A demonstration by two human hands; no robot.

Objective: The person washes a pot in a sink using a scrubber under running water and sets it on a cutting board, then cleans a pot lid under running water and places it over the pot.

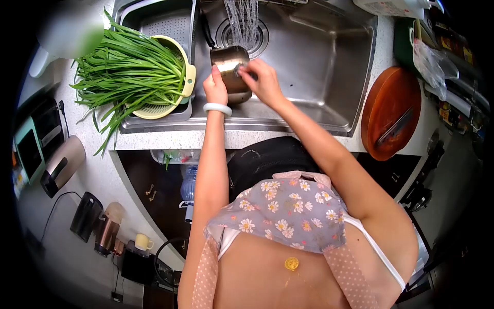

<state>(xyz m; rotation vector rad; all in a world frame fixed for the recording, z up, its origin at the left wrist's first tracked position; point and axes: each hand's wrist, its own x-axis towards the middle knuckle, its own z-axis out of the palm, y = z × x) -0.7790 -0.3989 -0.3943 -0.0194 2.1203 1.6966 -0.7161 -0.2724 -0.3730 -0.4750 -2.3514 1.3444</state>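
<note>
In the sink, a small brownish metal pot (232,88) lies tilted on its side, its black handle (207,32) pointing away from me. My left hand (216,91), a pale bangle at its wrist, grips the pot's left side with the thumb along the wall. Pressed against the pot's outer wall is a small grey scrubber, apparently steel wool (239,70), pinched in the fingers of my right hand (264,82). Water (242,20) streams from above toward the drain (260,40), just beyond the pot. The pot's inside is hidden.
Left of the basin, a pale yellow colander (188,72) holds long green leafy stalks (139,67). A round wooden cutting board (378,110) with a knife (395,127) on it lies right of the sink (329,67). Kettles and a yellow mug (143,241) stand at lower left.
</note>
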